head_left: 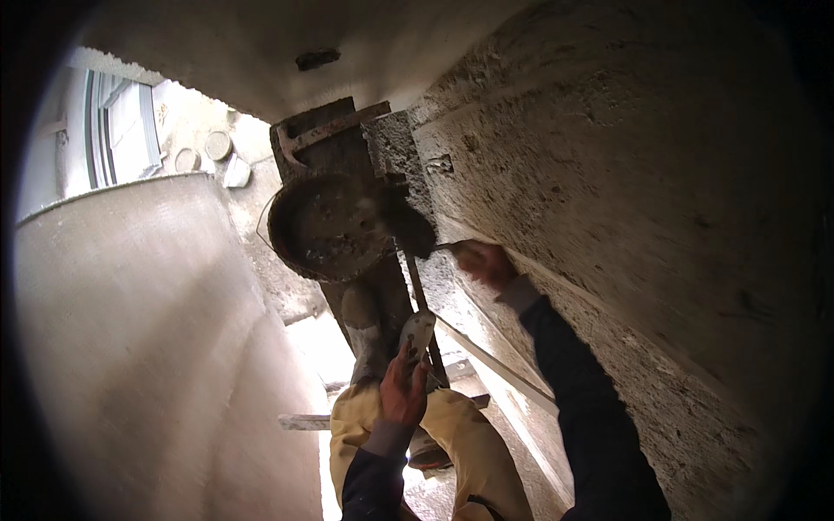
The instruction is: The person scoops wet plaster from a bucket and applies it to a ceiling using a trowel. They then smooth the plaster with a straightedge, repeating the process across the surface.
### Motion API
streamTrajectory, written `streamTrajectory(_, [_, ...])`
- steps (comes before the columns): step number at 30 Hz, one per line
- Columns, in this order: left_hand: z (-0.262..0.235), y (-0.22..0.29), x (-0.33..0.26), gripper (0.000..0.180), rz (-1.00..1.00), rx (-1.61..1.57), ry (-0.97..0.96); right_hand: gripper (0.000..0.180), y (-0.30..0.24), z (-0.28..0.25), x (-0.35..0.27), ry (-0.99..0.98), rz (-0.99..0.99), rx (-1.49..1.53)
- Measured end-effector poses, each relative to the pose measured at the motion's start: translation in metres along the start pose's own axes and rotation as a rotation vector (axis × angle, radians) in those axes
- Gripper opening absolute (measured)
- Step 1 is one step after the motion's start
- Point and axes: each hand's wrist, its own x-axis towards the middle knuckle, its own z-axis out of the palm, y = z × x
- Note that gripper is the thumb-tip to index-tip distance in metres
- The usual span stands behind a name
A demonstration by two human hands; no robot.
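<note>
My right hand [485, 264], slightly blurred, is closed round the handle of a trowel. The trowel's dark blade [412, 227] hangs at the right rim of a round bucket [280, 250], partly over it. Wet grey mortar [334, 221] lies inside the bucket, whose wire handle hangs at the left. Lower down, between bucket and knees, my left hand [404, 386] grips a pale, oblong, rounded piece with dark spots [419, 333]; its exact kind is unclear. A claw hammer [337, 128] lies just beyond the bucket on a dark plank [317, 118].
Rough plastered wall [608, 200] rises close on the right; a smooth, pale curved wall [165, 330] stands left. My boot [362, 323] rests on the plank. A long batten [495, 360] slants at the right. Far below left are round containers [218, 145] and a window frame [122, 122].
</note>
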Motion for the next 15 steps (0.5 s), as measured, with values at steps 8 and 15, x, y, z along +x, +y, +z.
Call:
streamTrajectory(8, [0.013, -0.004, 0.016, 0.044, 0.081, -0.031, 0.010, 0.029, -0.072, -0.244, -0.031, 0.877, -0.111, -0.076])
streamTrajectory(15, [0.031, -0.059, 0.023, 0.049, 0.282, 0.234, 0.233, 0.036, -0.084, -0.185, -0.117, 0.666, -0.047, -0.531])
